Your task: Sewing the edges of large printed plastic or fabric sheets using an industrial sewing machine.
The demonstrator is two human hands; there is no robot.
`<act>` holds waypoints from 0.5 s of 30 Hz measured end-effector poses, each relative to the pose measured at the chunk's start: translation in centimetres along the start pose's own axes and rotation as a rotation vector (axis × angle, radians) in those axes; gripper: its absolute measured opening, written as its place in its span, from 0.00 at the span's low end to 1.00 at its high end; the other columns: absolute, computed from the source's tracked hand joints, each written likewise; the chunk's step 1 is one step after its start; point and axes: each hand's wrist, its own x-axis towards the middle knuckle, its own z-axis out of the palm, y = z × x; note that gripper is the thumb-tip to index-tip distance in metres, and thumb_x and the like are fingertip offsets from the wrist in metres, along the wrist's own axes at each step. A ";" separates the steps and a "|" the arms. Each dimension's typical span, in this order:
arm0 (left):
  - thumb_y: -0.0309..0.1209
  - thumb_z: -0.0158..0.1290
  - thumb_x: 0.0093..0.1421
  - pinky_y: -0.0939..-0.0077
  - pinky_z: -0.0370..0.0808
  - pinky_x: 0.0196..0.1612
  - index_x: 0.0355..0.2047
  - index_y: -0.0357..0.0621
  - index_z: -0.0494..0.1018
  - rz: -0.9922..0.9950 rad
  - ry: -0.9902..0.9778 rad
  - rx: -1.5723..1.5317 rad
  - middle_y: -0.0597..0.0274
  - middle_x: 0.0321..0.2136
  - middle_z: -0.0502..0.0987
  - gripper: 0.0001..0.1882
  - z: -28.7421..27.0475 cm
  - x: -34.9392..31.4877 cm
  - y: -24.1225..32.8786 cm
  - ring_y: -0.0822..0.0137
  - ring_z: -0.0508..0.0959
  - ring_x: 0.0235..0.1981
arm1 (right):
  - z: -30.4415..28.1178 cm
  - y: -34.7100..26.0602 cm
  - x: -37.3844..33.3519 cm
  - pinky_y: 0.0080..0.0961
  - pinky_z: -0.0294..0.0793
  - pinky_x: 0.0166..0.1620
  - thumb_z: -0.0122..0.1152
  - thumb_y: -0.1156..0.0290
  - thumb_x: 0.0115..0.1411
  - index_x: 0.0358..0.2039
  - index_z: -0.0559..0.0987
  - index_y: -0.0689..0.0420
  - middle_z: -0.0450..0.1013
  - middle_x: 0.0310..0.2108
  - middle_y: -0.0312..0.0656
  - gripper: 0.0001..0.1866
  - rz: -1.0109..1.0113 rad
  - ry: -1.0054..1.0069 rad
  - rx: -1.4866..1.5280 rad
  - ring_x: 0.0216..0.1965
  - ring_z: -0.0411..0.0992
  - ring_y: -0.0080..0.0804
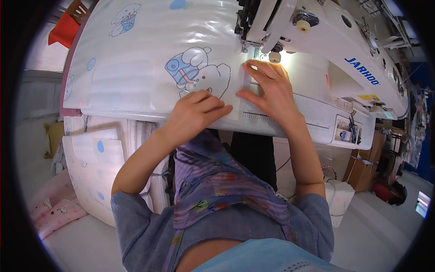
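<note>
A glossy white sheet point(131, 68) printed with cartoon puppies and blue spots is spread over the table, its right edge by the needle area of a white sewing machine point(326, 54). My left hand point(192, 113) rests on the sheet near the table's front edge, its fingers loosely bent over a printed puppy and nothing seen in its grasp. To the right, my right hand point(272, 88) lies beside the sheet's right edge, below the lit machine head. Its thumb and fingers are spread apart, with the fingertips close to that edge.
A ruler strip point(281, 120) runs along the table's front. Folded printed sheets point(95, 158) hang below at left, near pink printed cloth point(61, 215). A red cloth point(63, 29) drapes a chair at far left. Cardboard boxes point(364, 163) stand at right.
</note>
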 end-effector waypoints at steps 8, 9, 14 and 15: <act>0.28 0.57 0.49 0.74 0.78 0.46 0.46 0.56 0.84 0.062 0.018 0.006 0.73 0.36 0.77 0.22 0.6 3.3 -5.0 0.69 0.77 0.41 | -0.1 0.2 0.1 0.37 0.70 0.57 0.76 0.57 0.53 0.54 0.82 0.55 0.75 0.57 0.38 0.29 0.002 -0.020 0.010 0.54 0.72 0.43; 0.28 0.57 0.49 0.74 0.78 0.46 0.46 0.56 0.84 0.065 0.021 0.008 0.73 0.36 0.77 0.22 0.8 3.8 -5.5 0.69 0.77 0.41 | 0.0 0.4 0.1 0.37 0.70 0.56 0.75 0.58 0.54 0.54 0.82 0.55 0.75 0.57 0.38 0.28 -0.013 -0.018 0.002 0.54 0.72 0.43; 0.28 0.57 0.51 0.73 0.78 0.47 0.47 0.56 0.84 0.094 0.041 0.055 0.73 0.37 0.78 0.21 1.4 5.9 -8.0 0.67 0.77 0.42 | 0.1 0.5 0.2 0.37 0.71 0.54 0.74 0.60 0.56 0.54 0.82 0.55 0.75 0.56 0.38 0.26 -0.014 -0.010 -0.003 0.50 0.73 0.42; 0.28 0.57 0.51 0.73 0.78 0.47 0.47 0.56 0.84 0.092 0.045 0.058 0.73 0.37 0.78 0.21 1.5 6.2 -8.6 0.67 0.77 0.42 | 0.1 0.4 0.2 0.37 0.71 0.54 0.73 0.60 0.56 0.54 0.82 0.55 0.75 0.56 0.38 0.26 0.000 -0.017 0.002 0.49 0.73 0.42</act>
